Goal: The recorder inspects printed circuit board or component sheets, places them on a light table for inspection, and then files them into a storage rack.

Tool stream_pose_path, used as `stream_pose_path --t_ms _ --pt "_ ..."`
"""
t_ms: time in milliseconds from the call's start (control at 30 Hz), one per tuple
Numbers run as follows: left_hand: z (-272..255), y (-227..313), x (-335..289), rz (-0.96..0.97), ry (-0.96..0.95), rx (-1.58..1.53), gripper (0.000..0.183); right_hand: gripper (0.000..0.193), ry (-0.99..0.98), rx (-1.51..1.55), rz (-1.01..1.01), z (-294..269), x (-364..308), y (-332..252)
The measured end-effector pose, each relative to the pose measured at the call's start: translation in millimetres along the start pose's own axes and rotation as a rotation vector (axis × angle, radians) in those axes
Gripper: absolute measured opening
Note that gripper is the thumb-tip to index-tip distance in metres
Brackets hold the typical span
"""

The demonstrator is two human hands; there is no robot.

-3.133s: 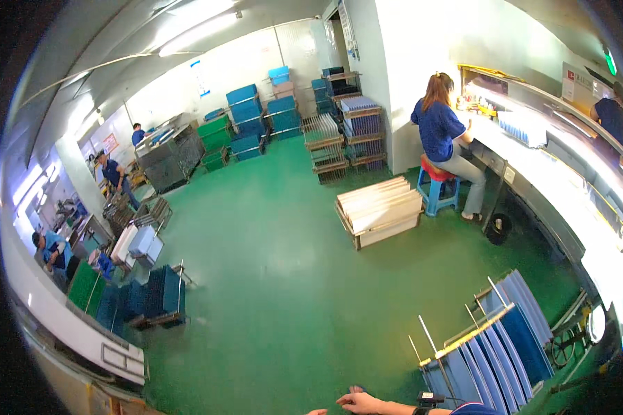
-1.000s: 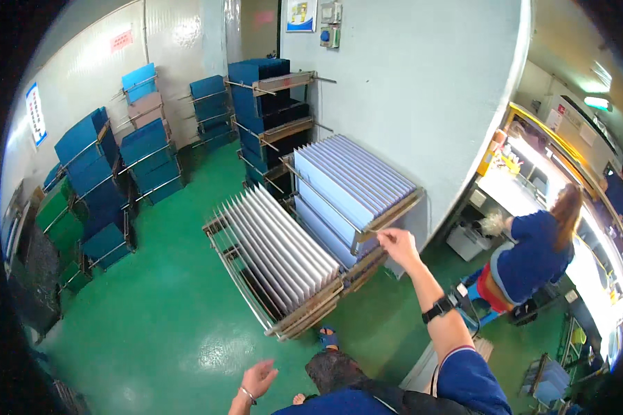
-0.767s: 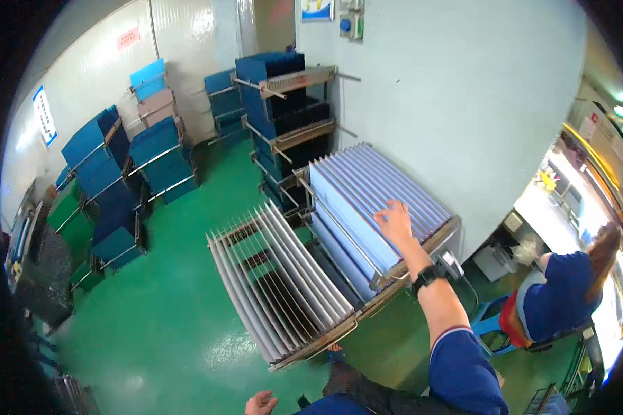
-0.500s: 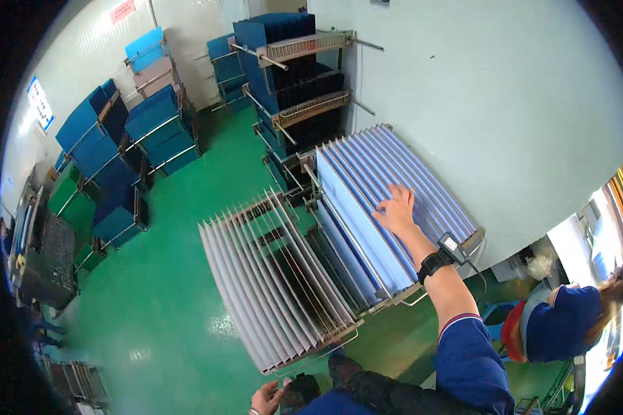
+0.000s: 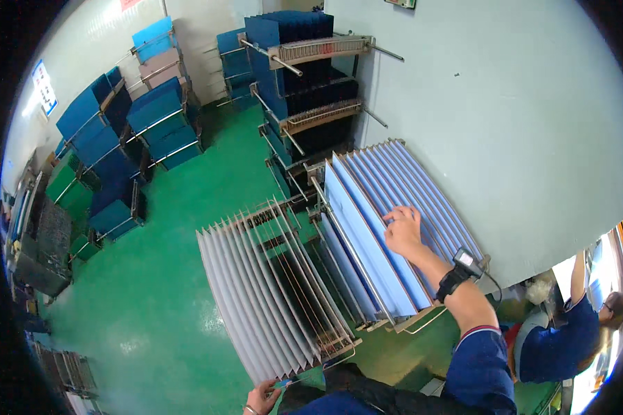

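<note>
My right hand (image 5: 403, 229) reaches over a rack of light-blue panels (image 5: 374, 235) standing on edge. Its curled fingers meet at the top edge of one panel near the rack's left side, and they look closed on it. The leftmost panels lean with wider gaps between them, while those farther right stand closely spaced. At the bottom of the view, my left hand (image 5: 263, 398) has bent fingers at the near corner of a second rack, which holds pale grey-white panels (image 5: 246, 297). What those fingers grip is too small to make out.
Behind the blue panels, racks of dark-blue panels (image 5: 291, 69) stand stacked against the pale wall (image 5: 505, 138). More stacked blue racks (image 5: 163, 117) line the far left on the green floor (image 5: 187, 263). At the right, another person (image 5: 561, 339) in a dark-blue top raises an arm.
My right hand has drawn nearer the rack's left side, and gaps between the leftmost blue panels have widened. My left hand now reaches the pale rack's corner. The person at right has raised an arm.
</note>
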State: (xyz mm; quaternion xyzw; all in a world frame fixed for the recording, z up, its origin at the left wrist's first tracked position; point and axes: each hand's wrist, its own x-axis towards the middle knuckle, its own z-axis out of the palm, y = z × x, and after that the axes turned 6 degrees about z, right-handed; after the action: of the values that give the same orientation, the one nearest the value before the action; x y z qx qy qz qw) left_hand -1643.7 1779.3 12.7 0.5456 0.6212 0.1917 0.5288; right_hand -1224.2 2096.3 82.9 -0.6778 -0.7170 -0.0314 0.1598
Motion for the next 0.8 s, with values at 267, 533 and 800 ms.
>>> stream_pose_path --t_ms 267,533,800 --pt "1 3 28 -0.113 -0.092 0.014 0.038 0.022 0.049 0.325 0.118 -136 82 -30" --pt "-4 -5 35 0.045 -0.009 0.069 0.037 0.034 -0.300 -0.190 0.166 -32 46 -31" --pt "-1 -8 23 -0.052 0.024 0.059 0.040 0.019 -0.359 -0.195 0.346 -20 56 -37"
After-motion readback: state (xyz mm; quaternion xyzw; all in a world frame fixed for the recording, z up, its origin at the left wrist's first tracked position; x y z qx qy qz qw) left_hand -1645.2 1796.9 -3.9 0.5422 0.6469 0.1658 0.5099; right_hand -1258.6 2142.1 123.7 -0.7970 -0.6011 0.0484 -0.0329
